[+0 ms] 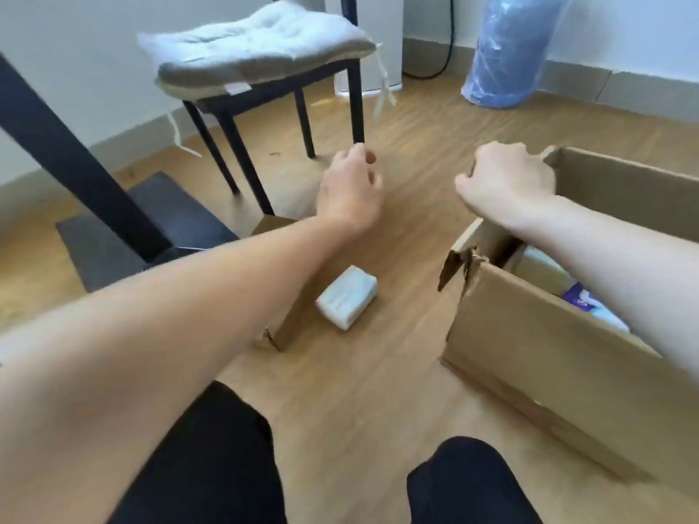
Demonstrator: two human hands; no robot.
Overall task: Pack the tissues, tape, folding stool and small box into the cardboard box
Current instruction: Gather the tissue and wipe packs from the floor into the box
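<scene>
Mid-packing: right hand (507, 179) grips the cardboard box (537, 334) rim, left hand (350, 191) loosely curled, empty; tissue pack (346, 296) left of box likely goes next.

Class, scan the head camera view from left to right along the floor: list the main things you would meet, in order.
Black table leg → small box, partly behind the left forearm → tissue pack → large cardboard box. The chair stands farther back, overlapping these in left-right position, so it is left out.
</scene>
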